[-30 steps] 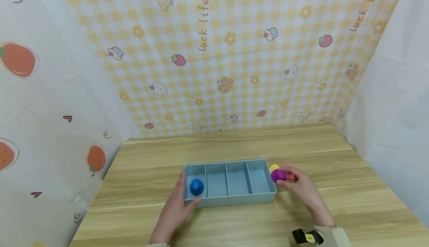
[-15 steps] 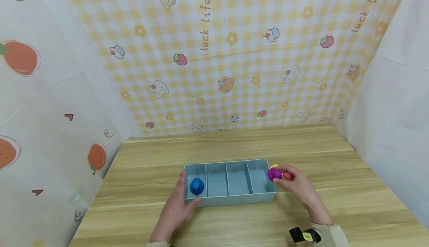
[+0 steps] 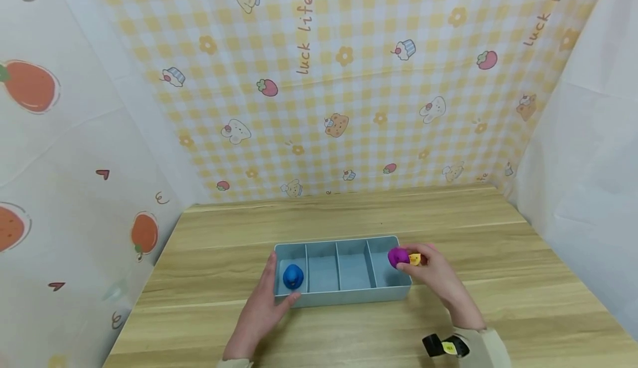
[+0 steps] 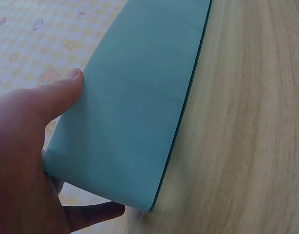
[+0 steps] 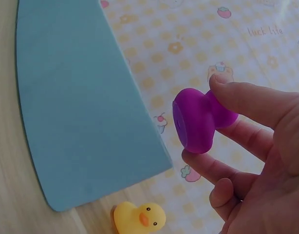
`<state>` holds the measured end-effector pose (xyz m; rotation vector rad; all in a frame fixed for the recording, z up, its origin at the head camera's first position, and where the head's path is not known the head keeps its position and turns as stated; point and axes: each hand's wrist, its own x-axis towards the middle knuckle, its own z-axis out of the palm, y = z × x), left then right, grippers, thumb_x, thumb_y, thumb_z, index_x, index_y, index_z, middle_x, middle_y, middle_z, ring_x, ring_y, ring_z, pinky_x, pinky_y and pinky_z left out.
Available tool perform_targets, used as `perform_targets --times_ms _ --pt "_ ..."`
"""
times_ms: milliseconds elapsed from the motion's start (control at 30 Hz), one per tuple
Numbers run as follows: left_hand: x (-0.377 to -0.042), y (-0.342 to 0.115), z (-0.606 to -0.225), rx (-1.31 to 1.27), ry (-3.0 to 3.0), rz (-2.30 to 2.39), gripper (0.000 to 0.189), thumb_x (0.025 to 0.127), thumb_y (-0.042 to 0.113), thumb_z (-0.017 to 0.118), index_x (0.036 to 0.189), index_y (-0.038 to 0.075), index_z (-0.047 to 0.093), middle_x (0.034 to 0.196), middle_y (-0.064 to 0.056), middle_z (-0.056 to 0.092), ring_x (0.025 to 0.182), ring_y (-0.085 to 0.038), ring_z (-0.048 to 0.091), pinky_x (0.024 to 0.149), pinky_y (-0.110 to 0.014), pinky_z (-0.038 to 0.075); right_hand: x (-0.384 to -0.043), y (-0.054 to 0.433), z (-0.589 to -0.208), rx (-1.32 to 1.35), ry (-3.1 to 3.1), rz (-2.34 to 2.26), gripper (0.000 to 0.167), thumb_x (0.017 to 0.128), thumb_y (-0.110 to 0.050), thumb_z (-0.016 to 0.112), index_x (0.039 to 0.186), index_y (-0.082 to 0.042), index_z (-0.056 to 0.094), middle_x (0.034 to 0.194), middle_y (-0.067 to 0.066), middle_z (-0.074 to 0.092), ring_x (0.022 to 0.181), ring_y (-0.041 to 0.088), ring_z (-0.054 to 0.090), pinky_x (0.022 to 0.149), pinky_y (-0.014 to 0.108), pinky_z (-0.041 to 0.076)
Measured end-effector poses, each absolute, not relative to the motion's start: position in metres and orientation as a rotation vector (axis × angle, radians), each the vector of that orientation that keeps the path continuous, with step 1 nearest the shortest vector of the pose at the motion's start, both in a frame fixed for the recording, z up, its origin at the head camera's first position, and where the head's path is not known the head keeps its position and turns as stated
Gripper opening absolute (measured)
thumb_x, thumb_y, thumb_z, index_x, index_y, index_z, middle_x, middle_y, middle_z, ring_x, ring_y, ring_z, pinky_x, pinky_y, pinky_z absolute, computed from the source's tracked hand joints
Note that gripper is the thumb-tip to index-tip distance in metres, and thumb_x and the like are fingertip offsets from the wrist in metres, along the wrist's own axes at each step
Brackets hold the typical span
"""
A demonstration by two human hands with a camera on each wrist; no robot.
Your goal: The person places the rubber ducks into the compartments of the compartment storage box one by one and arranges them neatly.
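Observation:
A grey-blue tray with several compartments in a row sits on the wooden table. My left hand grips its left end, thumb at the front wall and fingers along the end. In the leftmost compartment lies a blue rubber duck. My right hand pinches a purple rubber duck between thumb and fingers, raised above the tray's right end. The right wrist view shows the purple duck tipped sideways, its flat base toward the tray. Below it, a yellow rubber duck stands on the table just beyond the tray's right end.
A bit of something pink shows behind the right hand, mostly hidden. Patterned cloth hangs along the table's back edge, with white sheets at the left and right.
My right hand has carried the purple duck leftward, from beside the tray to over its right end. The yellow duck has come into fuller view behind it. My left hand stays put.

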<state>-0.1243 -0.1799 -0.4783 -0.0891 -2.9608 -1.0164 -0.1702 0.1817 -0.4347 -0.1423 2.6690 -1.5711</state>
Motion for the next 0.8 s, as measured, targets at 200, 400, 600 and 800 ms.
perform_targets --times_ms 200,400,600,800 --pt "-0.124 -0.180 -0.479 -0.088 -2.963 -1.015 0.098 0.088 0.044 0.065 0.155 0.017 0.000 0.160 -0.013 0.010 0.140 -0.041 0.028 0.110 -0.057 0.032 -0.172 0.173 -0.429 -0.226 2.683 -1.567 0.036 0.081 -0.018 0.077 0.114 -0.007 0.067 0.106 0.014 0.060 0.098 0.030 0.044 0.066 0.025 0.042" --pt "-0.124 -0.180 -0.479 -0.077 -2.968 -1.012 0.097 0.088 0.045 0.065 0.155 0.017 0.000 0.160 -0.014 0.010 0.140 -0.041 0.028 0.109 -0.057 0.032 -0.174 0.165 -0.432 -0.345 2.659 -1.580 0.031 0.080 -0.016 0.077 0.109 -0.009 0.068 0.108 0.011 0.067 0.099 0.027 0.051 0.078 0.032 0.043" --pt "-0.124 -0.180 -0.480 -0.077 -2.971 -0.994 0.097 0.088 0.048 0.063 0.155 0.017 0.001 0.160 -0.014 0.011 0.139 -0.041 0.029 0.108 -0.057 0.034 -0.176 0.158 -0.435 -0.374 2.641 -1.575 0.030 0.080 -0.015 0.077 0.107 -0.009 0.068 0.108 0.009 0.067 0.101 0.032 0.050 0.081 0.035 0.040" --pt "-0.124 -0.179 -0.480 -0.088 -2.958 -0.988 0.097 0.088 0.048 0.064 0.155 0.017 0.002 0.160 -0.014 0.013 0.138 -0.042 0.032 0.107 -0.058 0.035 -0.179 0.154 -0.434 -0.390 2.628 -1.571 0.029 0.080 -0.017 0.077 0.108 -0.011 0.069 0.112 0.008 0.067 0.104 0.030 0.051 0.085 0.039 0.040"
